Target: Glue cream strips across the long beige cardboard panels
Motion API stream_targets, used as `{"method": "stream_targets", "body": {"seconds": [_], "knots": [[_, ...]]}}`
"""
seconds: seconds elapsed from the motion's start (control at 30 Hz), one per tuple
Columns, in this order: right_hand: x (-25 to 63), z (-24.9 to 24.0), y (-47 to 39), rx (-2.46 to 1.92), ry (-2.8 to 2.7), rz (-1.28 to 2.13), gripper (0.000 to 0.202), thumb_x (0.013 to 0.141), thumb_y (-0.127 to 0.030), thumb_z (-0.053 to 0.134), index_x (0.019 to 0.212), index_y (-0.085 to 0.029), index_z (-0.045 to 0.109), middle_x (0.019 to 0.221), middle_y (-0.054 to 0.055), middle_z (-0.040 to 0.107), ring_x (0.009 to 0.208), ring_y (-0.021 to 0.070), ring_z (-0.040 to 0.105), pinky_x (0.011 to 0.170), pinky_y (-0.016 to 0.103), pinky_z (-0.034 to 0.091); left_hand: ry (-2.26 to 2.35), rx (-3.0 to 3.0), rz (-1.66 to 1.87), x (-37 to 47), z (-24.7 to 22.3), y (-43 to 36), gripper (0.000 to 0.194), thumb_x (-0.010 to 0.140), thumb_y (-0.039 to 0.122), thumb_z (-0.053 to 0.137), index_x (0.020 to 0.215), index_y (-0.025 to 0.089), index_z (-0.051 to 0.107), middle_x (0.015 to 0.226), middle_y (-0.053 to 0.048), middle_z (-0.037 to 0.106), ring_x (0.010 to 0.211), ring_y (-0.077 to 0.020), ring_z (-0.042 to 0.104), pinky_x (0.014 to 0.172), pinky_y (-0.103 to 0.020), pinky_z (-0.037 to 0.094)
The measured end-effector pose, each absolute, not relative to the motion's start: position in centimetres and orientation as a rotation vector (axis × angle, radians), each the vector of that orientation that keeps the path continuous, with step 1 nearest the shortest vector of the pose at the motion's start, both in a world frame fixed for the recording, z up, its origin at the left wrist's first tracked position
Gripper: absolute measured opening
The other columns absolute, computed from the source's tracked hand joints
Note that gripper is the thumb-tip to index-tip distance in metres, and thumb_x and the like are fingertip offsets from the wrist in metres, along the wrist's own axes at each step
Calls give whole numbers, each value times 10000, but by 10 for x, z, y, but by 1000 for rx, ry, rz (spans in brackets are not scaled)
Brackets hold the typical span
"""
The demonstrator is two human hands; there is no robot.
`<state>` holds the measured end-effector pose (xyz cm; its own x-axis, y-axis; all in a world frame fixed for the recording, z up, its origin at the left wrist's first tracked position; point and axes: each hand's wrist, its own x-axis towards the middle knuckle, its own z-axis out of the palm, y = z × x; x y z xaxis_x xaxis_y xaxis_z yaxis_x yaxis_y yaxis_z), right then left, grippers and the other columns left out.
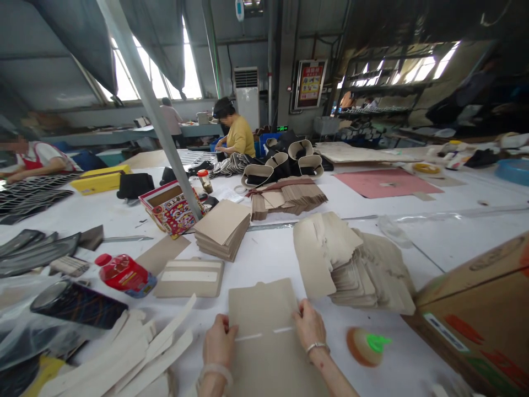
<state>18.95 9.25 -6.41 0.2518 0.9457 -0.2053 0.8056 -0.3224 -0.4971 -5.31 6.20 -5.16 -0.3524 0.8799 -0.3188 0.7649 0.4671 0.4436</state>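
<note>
A flat grey-beige panel point(264, 303) with a small tab on its far edge lies on the white table in front of me. Two short white strips cross it, and more beige sheet extends below them toward me; I cannot tell whether that is one piece or two. My left hand point(218, 344) pinches the left edge, fingers curled. On the opposite edge my right hand point(311, 328) grips with thumb and fingers. Just beyond lies a beige piece point(188, 278) with a white strip along it. A glue-like bottle with a green nozzle point(367, 346) lies right of my right hand.
Beige panel stacks point(223, 226) and a loose pile of rounded pieces point(351, 264) lie ahead. Left are pale strips point(136, 353), a dark flask point(80, 303) and a red bottle point(126, 274). A cardboard box point(479, 309) stands right. A person in yellow point(239, 135) works across the table.
</note>
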Motion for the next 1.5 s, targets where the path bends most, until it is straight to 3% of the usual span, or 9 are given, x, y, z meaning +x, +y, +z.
{"method": "stream_targets", "body": {"seconds": [0.2,0.33,0.4,0.5,0.63,0.9,1.17,1.37,1.5], "knots": [[190,-60,130,-2242,-1609,681,65,721,-227,514,712,-220,450,612,-7,549,637,163,554,567,241,322,2223,1363,302,-52,-52,96,144,716,291,521,826,199,506,735,-18,632,740,-178,601,630,-255,385],[198,-52,119,-2110,-1683,533,171,733,-235,523,897,-201,491,920,55,571,825,170,550,663,237,360,2252,1466,449,-52,-44,79,334,759,368,469,1025,167,473,977,-79,595,906,-199,578,733,-280,412],[206,-48,101,-2072,-1779,505,175,737,-235,517,909,-213,500,968,48,549,866,171,534,681,240,357,2197,1530,412,-53,-37,58,308,767,387,450,1006,195,486,1042,-72,563,929,-197,571,753,-284,414],[214,-44,74,-2118,-1969,645,163,674,-194,561,827,-221,511,895,23,550,850,176,528,662,243,341,2087,1543,121,-53,-28,34,195,745,299,475,922,222,507,1031,-40,557,868,-170,582,732,-268,403],[213,-43,66,-2219,-2059,734,214,626,-136,571,818,-207,507,904,33,554,851,178,524,631,239,311,2091,1587,-87,-49,-21,31,197,708,236,514,902,208,493,1017,-41,567,831,-152,574,654,-238,369],[225,-50,67,-2116,-1898,1053,52,651,-142,546,632,-185,525,633,-10,563,640,128,502,565,219,280,1957,1569,153,-59,-37,26,28,708,206,508,716,188,528,667,14,599,655,-118,538,607,-213,340],[220,-56,96,-2123,-1693,925,153,750,-318,522,666,-191,516,579,-24,542,578,124,481,540,214,290,2058,1465,327,-69,-46,51,323,791,462,420,663,187,532,627,1,612,628,-145,562,590,-231,353],[228,-72,98,-1959,-1686,1114,141,652,-174,559,532,-167,487,518,-42,521,548,107,489,506,191,295,1955,1437,256,-72,-54,53,272,790,388,442,656,182,560,623,-6,644,632,-148,591,570,-222,359],[225,-71,107,-2004,-1631,963,173,694,-247,541,543,-169,511,506,-38,522,540,115,491,518,202,303,1983,1373,368,-73,-56,60,346,798,432,406,683,165,593,683,-24,666,685,-166,608,607,-236,386]]}}
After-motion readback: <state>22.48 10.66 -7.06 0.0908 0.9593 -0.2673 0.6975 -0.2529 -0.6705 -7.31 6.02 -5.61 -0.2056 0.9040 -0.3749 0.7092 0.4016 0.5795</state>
